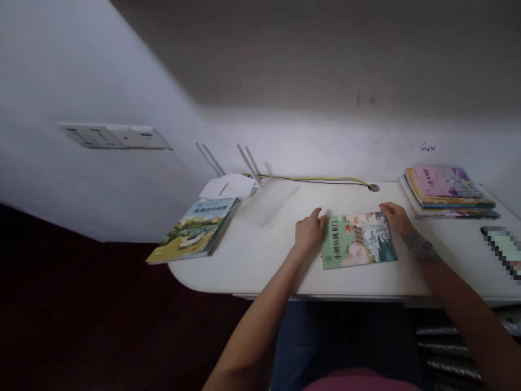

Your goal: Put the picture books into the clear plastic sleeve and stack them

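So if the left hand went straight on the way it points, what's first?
For the left hand, probably the black cable along the back of the desk, then the yellow cable; height is unclear, so it might clear them and meet the wall.

The left hand [310, 232] and right hand [396, 218] crowd the green book [359, 240] on both sides. Bare white tabletop [260, 269] leaves passage in front of it and farther left, until the books [199, 228] there. Behind it, a gap reaches the cables [317, 180]; behind to its right, a book stack [451, 195] obstructs.
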Motion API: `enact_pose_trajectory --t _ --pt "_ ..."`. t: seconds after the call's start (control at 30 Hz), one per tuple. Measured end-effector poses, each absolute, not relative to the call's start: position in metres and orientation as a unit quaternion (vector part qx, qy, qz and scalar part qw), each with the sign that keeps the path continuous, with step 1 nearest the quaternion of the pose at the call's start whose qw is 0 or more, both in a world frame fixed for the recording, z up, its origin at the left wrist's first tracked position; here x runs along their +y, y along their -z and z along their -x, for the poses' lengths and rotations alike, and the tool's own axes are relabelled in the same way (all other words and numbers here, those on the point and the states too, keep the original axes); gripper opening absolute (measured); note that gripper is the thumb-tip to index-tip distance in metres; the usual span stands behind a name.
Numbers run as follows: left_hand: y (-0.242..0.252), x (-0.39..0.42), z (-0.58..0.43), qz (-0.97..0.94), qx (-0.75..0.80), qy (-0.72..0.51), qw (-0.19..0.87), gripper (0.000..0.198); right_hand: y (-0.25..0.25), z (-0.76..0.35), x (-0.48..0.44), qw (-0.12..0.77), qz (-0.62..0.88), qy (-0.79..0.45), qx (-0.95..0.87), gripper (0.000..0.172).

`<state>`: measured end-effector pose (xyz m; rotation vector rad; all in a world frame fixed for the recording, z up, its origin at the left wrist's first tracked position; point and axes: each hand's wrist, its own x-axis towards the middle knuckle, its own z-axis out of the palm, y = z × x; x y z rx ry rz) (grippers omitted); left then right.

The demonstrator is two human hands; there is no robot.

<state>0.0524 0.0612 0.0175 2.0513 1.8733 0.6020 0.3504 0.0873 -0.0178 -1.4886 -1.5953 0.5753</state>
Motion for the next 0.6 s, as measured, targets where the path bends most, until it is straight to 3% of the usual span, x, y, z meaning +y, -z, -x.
enact_pose_trajectory --t 0.2,0.33,0.47,0.6 --pt "-0.023 0.069 -0.045 -0.7 0.601 -0.28 0.265 0.029 -0.006 -0.347 0.072 0.412 0.558 -0.281 -0.663 0.039" --pt "-0.022 0.074 -0.044 -0.69 0.567 -0.327 0.31 0.033 -0.019 -0.348 0.065 0.384 0.554 -0.292 -0.679 0.038" --pt "-0.014 0.083 -0.051 -0.681 0.622 -0.257 0.29 0.046 -0.013 -0.344 0.075 0.307 0.61 -0.234 -0.692 0.032" --pt "-0.012 0.087 -0.068 -0.673 0.668 -0.224 0.227 0.037 0.001 -0.336 0.084 0.26 0.648 -0.188 -0.691 0.019"
